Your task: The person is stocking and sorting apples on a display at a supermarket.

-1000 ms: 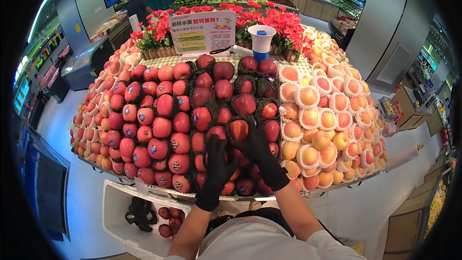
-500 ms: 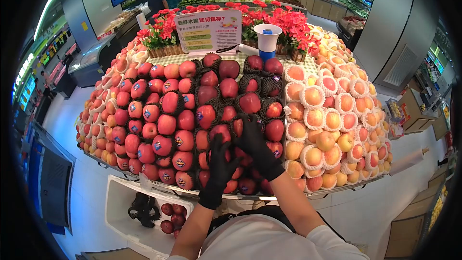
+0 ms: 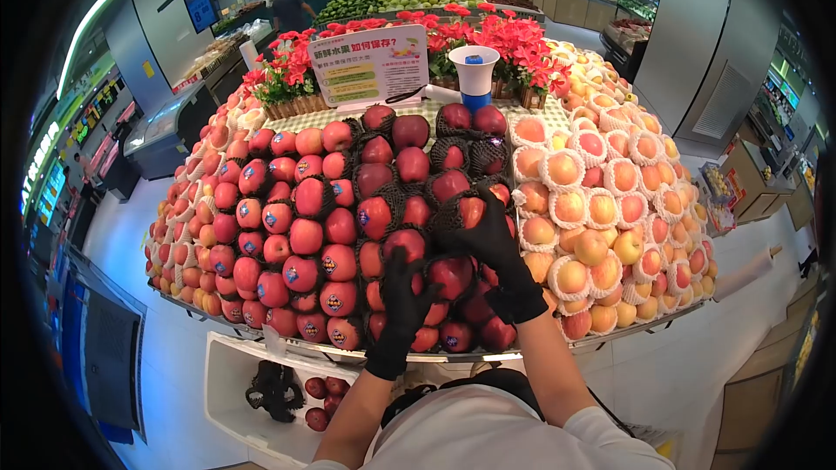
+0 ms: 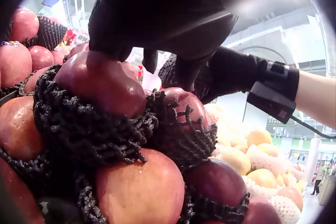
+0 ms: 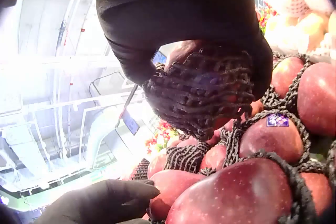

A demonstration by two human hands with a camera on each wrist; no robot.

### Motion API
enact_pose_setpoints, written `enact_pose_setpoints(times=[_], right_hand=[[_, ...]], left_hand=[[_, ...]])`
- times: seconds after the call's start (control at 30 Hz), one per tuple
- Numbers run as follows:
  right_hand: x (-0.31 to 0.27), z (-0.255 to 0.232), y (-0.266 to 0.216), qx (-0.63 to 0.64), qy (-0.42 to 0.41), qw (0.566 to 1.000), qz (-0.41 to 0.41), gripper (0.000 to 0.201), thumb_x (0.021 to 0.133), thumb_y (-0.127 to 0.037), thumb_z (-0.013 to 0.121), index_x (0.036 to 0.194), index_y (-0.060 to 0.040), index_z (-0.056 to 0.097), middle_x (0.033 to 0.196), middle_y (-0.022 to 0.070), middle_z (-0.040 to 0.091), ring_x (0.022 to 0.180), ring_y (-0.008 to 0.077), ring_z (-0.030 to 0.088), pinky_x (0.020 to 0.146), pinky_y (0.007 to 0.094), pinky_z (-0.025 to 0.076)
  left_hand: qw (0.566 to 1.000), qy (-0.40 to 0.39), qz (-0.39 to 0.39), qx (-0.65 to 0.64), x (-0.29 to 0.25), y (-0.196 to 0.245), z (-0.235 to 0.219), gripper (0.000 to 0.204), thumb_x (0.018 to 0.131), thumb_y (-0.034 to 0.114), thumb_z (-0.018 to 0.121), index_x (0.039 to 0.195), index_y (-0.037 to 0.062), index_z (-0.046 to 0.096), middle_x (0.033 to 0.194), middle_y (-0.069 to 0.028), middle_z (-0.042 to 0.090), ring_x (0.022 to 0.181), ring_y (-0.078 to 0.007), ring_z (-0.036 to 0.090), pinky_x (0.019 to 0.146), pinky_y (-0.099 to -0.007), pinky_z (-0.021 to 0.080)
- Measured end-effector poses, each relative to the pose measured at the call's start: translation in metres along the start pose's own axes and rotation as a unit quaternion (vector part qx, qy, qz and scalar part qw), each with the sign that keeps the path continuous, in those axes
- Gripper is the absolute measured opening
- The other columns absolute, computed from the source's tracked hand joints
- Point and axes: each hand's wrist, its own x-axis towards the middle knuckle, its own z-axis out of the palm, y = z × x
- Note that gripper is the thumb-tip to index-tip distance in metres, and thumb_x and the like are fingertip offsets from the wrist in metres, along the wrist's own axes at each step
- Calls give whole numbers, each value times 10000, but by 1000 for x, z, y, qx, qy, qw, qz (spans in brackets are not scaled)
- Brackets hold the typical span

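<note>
My black-gloved right hand grips a red apple in a black foam net, lifted slightly over the dark-apple section of the fruit display; the right wrist view shows the fingers curled round that netted apple. My black-gloved left hand rests with its fingertips on a dark red netted apple lower in the same section, near the front edge. Both hands work over the middle column of dark apples.
Red stickered apples fill the left of the stand, peach-coloured fruit in white nets the right. A sign, a white megaphone and red flowers top it. A white crate with apples sits on the floor below.
My right hand has risen and moved right, lifting the netted apple it holds. My left hand shifted slightly upward on the pile. The view moved a little closer.
</note>
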Motion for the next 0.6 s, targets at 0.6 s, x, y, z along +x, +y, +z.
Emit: enact_pose_setpoints(times=[0.6], right_hand=[[-54,1,-35,-119,16,974,-191,960,666,-204,847,1443,-29,310,1386,206,388,1340,353,364,1087,447,352]], left_hand=[[882,-145,-206,-399,60,49,0,553,998,137,499,1498,53,279,1366,-101,462,1168,-179,471,957,-312,434]])
